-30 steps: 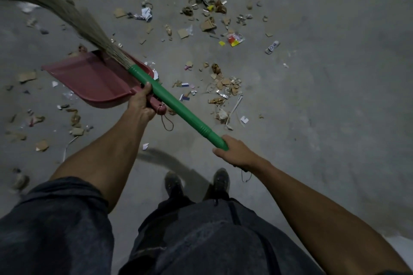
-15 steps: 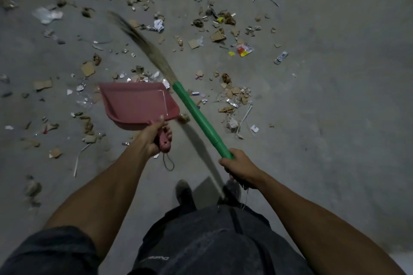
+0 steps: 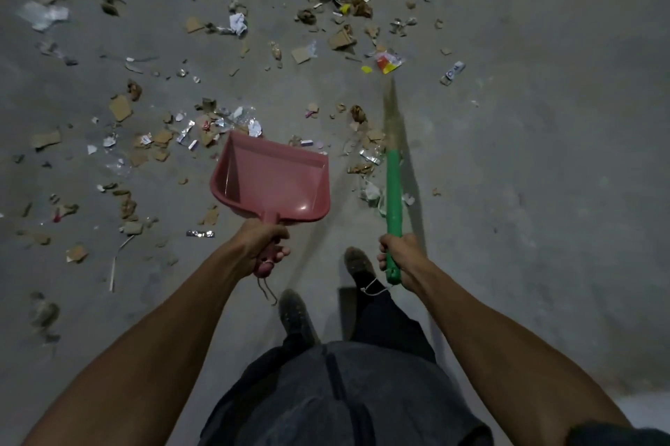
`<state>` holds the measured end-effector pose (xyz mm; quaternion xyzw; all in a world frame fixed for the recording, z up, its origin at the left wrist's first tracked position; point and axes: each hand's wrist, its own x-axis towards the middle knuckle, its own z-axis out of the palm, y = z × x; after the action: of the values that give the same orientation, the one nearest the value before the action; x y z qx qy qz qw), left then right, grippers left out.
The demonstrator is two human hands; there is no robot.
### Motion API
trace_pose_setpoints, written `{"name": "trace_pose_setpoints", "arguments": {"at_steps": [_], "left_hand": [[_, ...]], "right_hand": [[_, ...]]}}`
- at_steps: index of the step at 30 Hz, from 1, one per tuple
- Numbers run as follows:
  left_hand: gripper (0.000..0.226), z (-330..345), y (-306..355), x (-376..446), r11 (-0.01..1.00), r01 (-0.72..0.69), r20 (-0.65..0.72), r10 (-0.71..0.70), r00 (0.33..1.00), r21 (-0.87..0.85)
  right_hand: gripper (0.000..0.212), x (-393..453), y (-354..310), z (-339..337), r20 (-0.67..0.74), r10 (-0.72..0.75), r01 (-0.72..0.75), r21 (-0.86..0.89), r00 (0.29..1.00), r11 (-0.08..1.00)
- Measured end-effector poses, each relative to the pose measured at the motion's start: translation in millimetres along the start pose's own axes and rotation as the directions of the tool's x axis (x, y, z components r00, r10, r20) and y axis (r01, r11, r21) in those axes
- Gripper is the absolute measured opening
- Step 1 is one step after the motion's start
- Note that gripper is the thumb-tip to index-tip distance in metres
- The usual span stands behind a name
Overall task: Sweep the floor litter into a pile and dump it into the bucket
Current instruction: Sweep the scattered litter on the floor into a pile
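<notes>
My left hand (image 3: pixel 261 246) grips the handle of a pink dustpan (image 3: pixel 272 179), which hangs above the floor with its mouth pointing away from me. My right hand (image 3: pixel 398 257) grips the green handle of a broom (image 3: pixel 393 188); its straw bristles (image 3: pixel 391 116) point forward, blurred, near a yellow and red wrapper (image 3: pixel 388 63). Litter (image 3: pixel 217 126) of cardboard scraps, foil and paper lies scattered over the grey concrete floor, mostly ahead and to the left. No bucket is in view.
My two shoes (image 3: pixel 295 315) stand on bare concrete just behind the dustpan. The floor to the right (image 3: pixel 544 192) holds almost no litter. A white scrap of paper (image 3: pixel 43 16) lies at the far left.
The broom has swung from the far left across to the right of the dustpan. The dustpan has turned so its mouth faces forward and now sits between the hands.
</notes>
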<state>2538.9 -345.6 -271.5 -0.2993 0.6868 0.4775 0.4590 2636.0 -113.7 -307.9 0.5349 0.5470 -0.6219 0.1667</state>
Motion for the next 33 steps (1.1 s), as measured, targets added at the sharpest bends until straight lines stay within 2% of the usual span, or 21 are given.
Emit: {"name": "trace_pose_setpoints", "arguments": {"at_steps": [5,8,10,13,14,17,21,25,27,33], "left_hand": [[0.013,50,30,-2,0.997,-0.077,-0.102,0.079,0.992,0.019],[0.015,71,48,-1,0.996,-0.082,-0.129,0.085,0.988,0.031],[0.015,81,58,5,0.997,-0.061,-0.146,0.066,0.987,0.036],[0.012,90,65,9,0.998,-0.053,-0.166,0.058,0.984,0.037],[0.011,91,67,9,0.998,-0.048,-0.17,0.053,0.984,0.032],[0.014,89,70,10,1.0,0.003,-0.173,-0.006,0.985,-0.023],[0.022,81,70,17,0.996,0.043,-0.209,-0.059,0.976,-0.08],[0.015,80,75,21,0.991,0.007,-0.255,-0.041,0.966,-0.133],[0.007,81,78,20,0.986,-0.023,-0.275,-0.024,0.961,-0.164],[0.012,81,81,16,0.981,-0.069,-0.275,0.017,0.961,-0.183]], "right_hand": [[0.007,53,-16,-35,-0.125,0.089,-0.084,0.049,0.988,0.995],[0.005,76,-27,-53,-0.144,0.161,-0.152,0.077,0.976,0.985],[0.017,95,-31,-62,-0.144,0.223,-0.215,0.071,0.964,0.974],[0.003,114,-31,-58,-0.111,0.272,-0.278,-0.043,0.956,0.959],[0.011,117,-32,-53,-0.085,0.279,-0.287,-0.11,0.957,0.952],[0.02,127,-46,-30,0.033,0.238,-0.215,-0.321,0.971,0.922],[0.006,141,-86,1,0.167,0.148,-0.058,-0.449,0.975,0.892],[0.005,151,-117,6,0.224,0.08,0.028,-0.442,0.971,0.897],[0.012,150,-116,-1,0.217,0.031,0.067,-0.431,0.976,0.9],[0.016,119,-77,-20,0.059,0.016,0.001,-0.268,0.998,0.963]]}}
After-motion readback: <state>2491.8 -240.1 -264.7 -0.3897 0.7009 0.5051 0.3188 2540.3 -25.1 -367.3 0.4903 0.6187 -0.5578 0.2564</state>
